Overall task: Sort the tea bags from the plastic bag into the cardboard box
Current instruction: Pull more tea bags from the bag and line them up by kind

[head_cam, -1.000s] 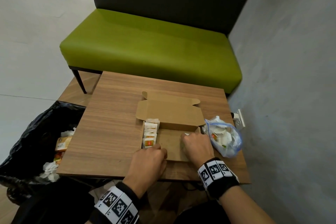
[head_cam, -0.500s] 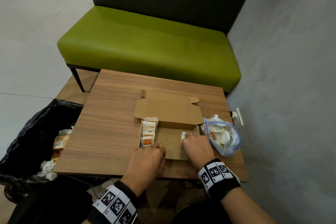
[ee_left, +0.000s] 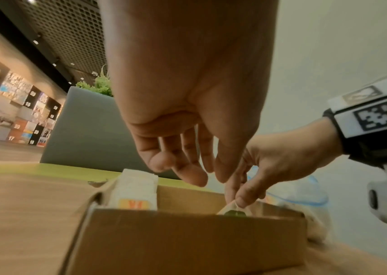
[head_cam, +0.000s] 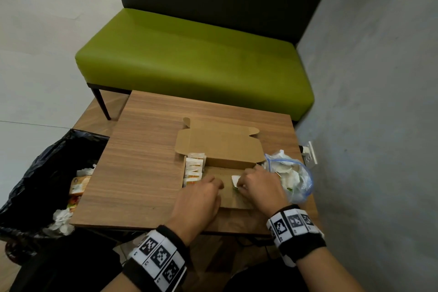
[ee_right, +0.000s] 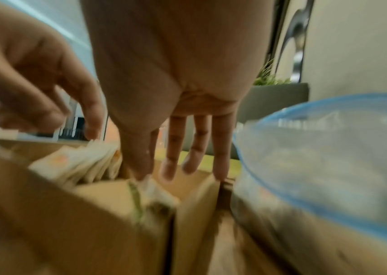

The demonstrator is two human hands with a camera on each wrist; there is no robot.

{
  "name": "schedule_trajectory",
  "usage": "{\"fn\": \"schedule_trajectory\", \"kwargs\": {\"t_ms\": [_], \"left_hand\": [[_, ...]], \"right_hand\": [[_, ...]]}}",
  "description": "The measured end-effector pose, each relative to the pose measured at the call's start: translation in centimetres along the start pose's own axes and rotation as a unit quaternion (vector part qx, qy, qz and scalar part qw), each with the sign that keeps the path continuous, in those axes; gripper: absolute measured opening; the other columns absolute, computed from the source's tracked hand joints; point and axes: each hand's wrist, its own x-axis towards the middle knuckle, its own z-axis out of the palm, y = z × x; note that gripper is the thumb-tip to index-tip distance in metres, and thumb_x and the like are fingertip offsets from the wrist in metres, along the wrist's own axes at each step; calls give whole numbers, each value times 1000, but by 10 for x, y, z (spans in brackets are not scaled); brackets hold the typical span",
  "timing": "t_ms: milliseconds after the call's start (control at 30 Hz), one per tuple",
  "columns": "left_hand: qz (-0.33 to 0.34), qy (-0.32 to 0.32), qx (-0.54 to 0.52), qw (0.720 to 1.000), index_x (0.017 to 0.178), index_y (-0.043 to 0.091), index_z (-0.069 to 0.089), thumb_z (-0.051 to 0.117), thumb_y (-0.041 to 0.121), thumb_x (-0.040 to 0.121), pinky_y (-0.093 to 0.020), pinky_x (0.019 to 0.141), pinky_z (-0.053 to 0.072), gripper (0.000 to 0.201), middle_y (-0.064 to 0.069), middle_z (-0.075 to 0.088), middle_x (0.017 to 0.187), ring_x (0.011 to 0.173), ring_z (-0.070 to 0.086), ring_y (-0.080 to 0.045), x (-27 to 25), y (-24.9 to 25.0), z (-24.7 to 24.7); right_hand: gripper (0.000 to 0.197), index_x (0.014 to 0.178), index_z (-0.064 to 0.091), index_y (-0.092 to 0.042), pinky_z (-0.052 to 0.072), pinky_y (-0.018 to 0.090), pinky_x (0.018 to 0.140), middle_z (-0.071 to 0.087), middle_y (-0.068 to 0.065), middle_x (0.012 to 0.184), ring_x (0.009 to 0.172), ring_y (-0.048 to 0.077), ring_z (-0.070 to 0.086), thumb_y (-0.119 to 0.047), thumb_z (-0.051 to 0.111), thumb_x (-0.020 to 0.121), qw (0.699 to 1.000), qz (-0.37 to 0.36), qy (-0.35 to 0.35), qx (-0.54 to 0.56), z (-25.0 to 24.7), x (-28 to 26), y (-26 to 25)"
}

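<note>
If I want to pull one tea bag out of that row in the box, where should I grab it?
Probably pinch the top edge and come straight down from above. The row of tea bags stands on edge, packed together at the left end of the cardboard box, so only the tops stick up above the wall. The sides are hemmed in by neighbours and cardboard.
</note>
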Motion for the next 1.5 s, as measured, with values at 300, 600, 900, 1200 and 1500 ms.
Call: {"fn": "schedule_trajectory", "kwargs": {"t_ms": [300, 600, 900, 1200, 1500], "left_hand": [[3, 9, -129, 992, 116, 33, 64, 63, 32, 91, -30, 76, 52, 25, 11, 71, 103, 84, 64, -9, 27, 2, 3], [-20, 40, -226, 973, 79, 33, 67, 69, 34, 89, -16, 57, 38, 10, 18, 66, 74, 65, 55, 8, 26, 1, 9], [-39, 76, -261, 962, 102, 31, 70, 72, 34, 87, -17, 60, 43, 16, 20, 66, 85, 64, 59, 6, 27, 12, 16], [-31, -38, -87, 995, 127, 30, 57, 62, 39, 93, -25, 88, 49, 36, 9, 63, 125, 110, 60, -9, 11, 8, 20], [8, -75, -28, 997, 121, 31, 58, 59, 40, 94, -32, 86, 54, 28, 8, 64, 117, 105, 60, -11, 11, 7, 28]], "right_hand": [[14, 100, 74, -37, 51, 33, 73, 67, -16, 90, 79, 3, 59, -42, 64, 91, 976, -48, -2, 212, -59, -14, 6], [19, 92, 72, -30, 51, 32, 71, 63, -17, 83, 77, 4, 58, -46, 70, 83, 974, -23, 52, 220, -55, -19, 9], [17, 104, 72, -34, 43, 30, 75, 65, -15, 90, 94, 9, 56, -40, 65, 90, 986, -22, 59, 154, -60, -16, 10], [14, 97, 74, -25, 36, 40, 103, 58, -8, 118, 116, 18, 40, -35, 66, 91, 996, 33, 42, 74, -44, 7, 24], [12, 97, 74, -21, 13, 59, 119, 55, 2, 119, 122, 26, 40, -18, 65, 90, 996, 87, 36, -6, -19, 34, 14]]}}
